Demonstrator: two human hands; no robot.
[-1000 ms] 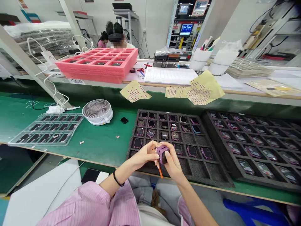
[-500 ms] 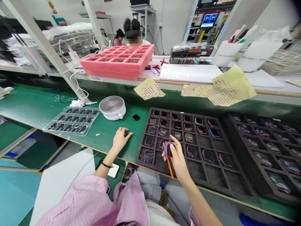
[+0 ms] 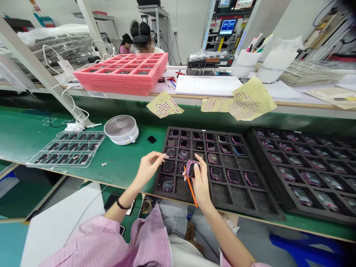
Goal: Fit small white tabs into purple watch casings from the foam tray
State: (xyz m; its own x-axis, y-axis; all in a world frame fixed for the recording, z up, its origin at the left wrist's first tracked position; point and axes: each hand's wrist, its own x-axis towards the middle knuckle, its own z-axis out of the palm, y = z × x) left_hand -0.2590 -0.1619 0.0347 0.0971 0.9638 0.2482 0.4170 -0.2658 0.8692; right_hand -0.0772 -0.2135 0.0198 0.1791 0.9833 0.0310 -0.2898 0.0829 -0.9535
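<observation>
My right hand [image 3: 200,181] is closed around a purple-framed smartwatch case [image 3: 191,168] with a dark face, held over the near part of the black foam tray [image 3: 182,189]. A thin orange stick [image 3: 192,191] is held in that same hand and slants down toward the table edge. My left hand [image 3: 148,166] hovers at the tray's left edge, thumb and forefinger pinched together; what lies between the tips is too small to make out. In the tray's compartments sit several purple-framed watch cases [image 3: 216,173] and one blue one [image 3: 238,150]. Some compartments hold nothing.
A second foam tray [image 3: 250,139] with watch cases stands at the right. On the green bench [image 3: 130,167] are a white fan [image 3: 121,129], a small black part [image 3: 151,139] and a clear tray [image 3: 91,163] of dark parts. A pink foam tray [image 3: 119,87] and yellow label sheets [image 3: 165,105] occupy the shelf.
My left hand has moved right, from the bare bench to the foam tray's edge, nearer my right hand. The watch case and orange stick stay in my right hand. The view has turned right.
</observation>
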